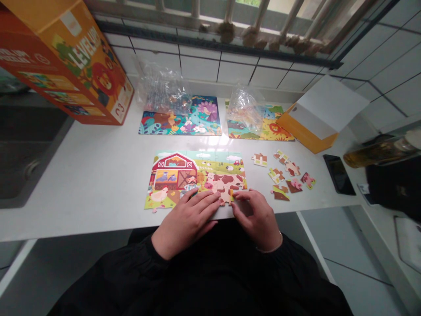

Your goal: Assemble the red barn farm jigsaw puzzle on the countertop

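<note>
A partly assembled farm jigsaw puzzle (174,173), with a red barn, a hen and a spotted cow, lies on the white counter before me. My left hand (189,217) rests flat over its lower middle, fingers stretched toward the cow. At the cow's hind legs, my right hand (255,215) pinches a small puzzle piece (232,195) between thumb and index finger, against the puzzle's lower right edge. Much of that piece is covered by the fingers. Several loose puzzle pieces (292,168) are scattered to the right of the puzzle, and one barn-coloured piece (260,159) sits nearer to it.
Behind the puzzle lie a blue animal picture board (207,116) and a yellow lion board (278,128), each under a clear plastic bag. A tall orange box (98,74) stands left, near a sink (19,193). An open box (315,127) and a phone (338,174) are right.
</note>
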The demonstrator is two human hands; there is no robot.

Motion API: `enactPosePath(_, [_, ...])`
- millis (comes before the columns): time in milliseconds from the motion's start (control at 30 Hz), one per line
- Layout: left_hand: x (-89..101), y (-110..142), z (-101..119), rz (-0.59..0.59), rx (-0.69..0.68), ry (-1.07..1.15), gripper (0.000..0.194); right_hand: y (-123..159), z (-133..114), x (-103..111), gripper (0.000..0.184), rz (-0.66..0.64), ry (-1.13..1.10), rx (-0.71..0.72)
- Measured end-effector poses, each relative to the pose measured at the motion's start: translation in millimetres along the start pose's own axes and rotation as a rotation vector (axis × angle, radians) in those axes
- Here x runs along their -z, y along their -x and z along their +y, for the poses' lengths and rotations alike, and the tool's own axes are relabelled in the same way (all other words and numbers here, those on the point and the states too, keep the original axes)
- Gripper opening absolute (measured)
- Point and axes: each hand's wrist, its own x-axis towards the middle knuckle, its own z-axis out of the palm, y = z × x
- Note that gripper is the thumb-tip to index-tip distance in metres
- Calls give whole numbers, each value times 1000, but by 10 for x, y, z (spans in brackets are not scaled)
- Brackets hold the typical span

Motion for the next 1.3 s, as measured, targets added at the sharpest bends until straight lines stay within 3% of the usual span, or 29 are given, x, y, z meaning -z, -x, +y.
enactPosePath(133, [12,-9,8,27,-4,10,45,11,43,40,33,-73,-13,-12])
enactPosePath(267, [32,-18,9,30,-4,21,45,-9,74,44,26,-86,5,-26])
enactPosePath(433, [27,-6,-2,11,5,35,48,-78,107,87,10,-136,51,207])
enactPosePath(500, [24,-2,-4,4,13,42,49,-102,121,116,12,-151,74,299])
enactPosePath(667, [38,-9,2,-32,28,36,55,-122,163,171,16,-199,88,381])
enactPosePath(767, [47,-15,15,-78,42,5,69,-136,176,200,20,-202,101,412])
enactPosePath(900, [56,-25,27,-111,72,-4,84,-166,163,219,23,-168,91,431])
enactPosePath(1300, [49,-190,-35,-123,133,-11,85,-7,181,30,31,-79,-74,341])
